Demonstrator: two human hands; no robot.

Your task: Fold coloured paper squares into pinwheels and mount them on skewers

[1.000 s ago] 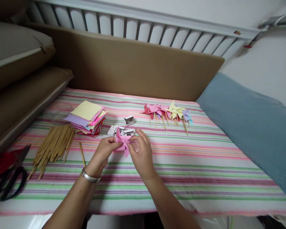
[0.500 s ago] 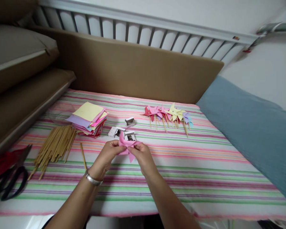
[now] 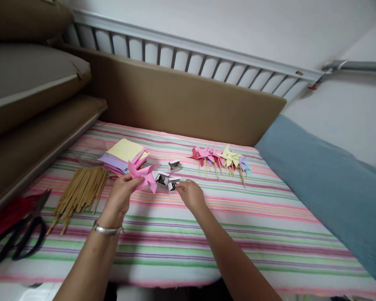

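A pink paper pinwheel [image 3: 145, 176] is pinched at one side in my left hand [image 3: 120, 193], its folded blades facing up. My right hand [image 3: 191, 195] is at the right edge of a small white box [image 3: 172, 185] with dark little pieces in it, fingertips pressed together. Whatever those fingers may hold is too small to make out. Beside that box stands a second small box [image 3: 161, 179], also with dark pieces inside. A third open box [image 3: 174, 166] lies just behind them. The stack of coloured paper squares [image 3: 125, 149] is partly behind the pinwheel.
Wooden sticks [image 3: 80, 192] lie in a pile at the left, near black-handled scissors [image 3: 29, 234] and red material [image 3: 9, 217]. Finished pinwheels on sticks [image 3: 221, 156] lie at the back right. A brown board [image 3: 175, 96] closes off the striped cloth [image 3: 253, 234] behind.
My right hand has let go of the pinwheel and moved to the small box. My left hand has carried the pinwheel to the left. The view has shifted slightly.
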